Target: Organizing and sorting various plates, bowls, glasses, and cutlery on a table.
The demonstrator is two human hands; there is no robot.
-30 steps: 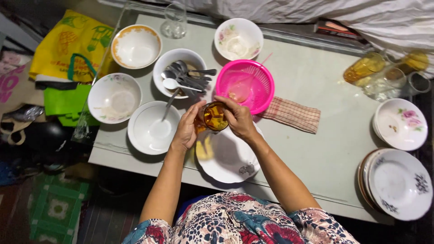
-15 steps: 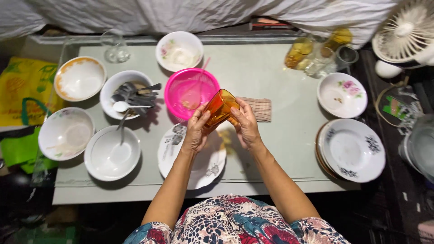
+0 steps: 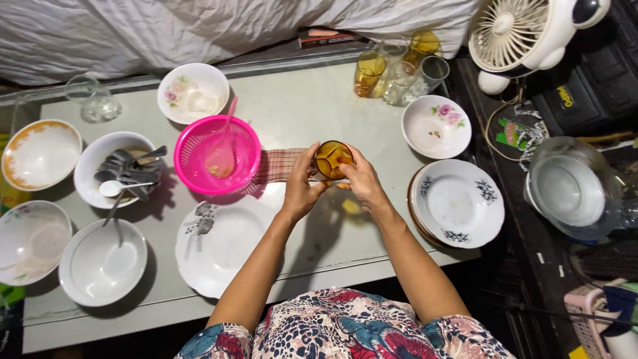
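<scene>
We hold the amber glass [image 3: 332,159] in both hands, left hand [image 3: 302,186] and right hand [image 3: 362,185] wrapped around it; it now faces upward, moved right of the pink colander [image 3: 199,143], above the desk [image 3: 299,100].

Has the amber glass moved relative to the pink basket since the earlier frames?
Yes. The amber glass, held in both hands, has moved rightward away from the pink basket, now past the checked cloth.

Pale table [image 3: 372,119], white fan [image 3: 525,30]
</scene>
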